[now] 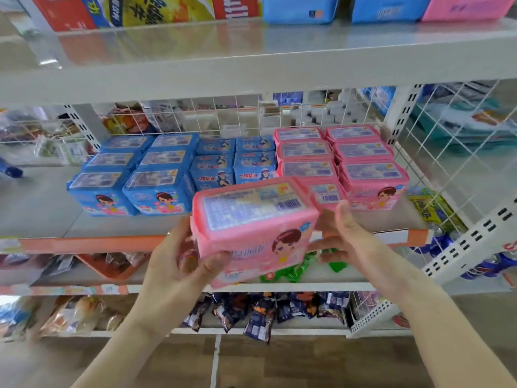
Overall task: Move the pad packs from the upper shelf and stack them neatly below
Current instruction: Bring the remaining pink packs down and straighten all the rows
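A pink pad pack [251,225] hangs in front of the middle shelf's edge [84,243], tilted. My left hand [179,261] grips its left end, thumb across the front. My right hand [344,233] touches its right side with relaxed fingers. On the middle shelf stand rows of blue pad packs [156,177] at left and centre, and stacked pink pad packs [361,166] at right. On the upper shelf [251,46] more blue packs [299,8] and a pink pack [467,7] sit at the top right.
Wire mesh [447,152] closes the back and right side of the middle shelf. Red, yellow and blue boxes [140,9] stand at the upper left. Below are green packets [293,271], an orange tray [112,266] and dark snack bags [265,312].
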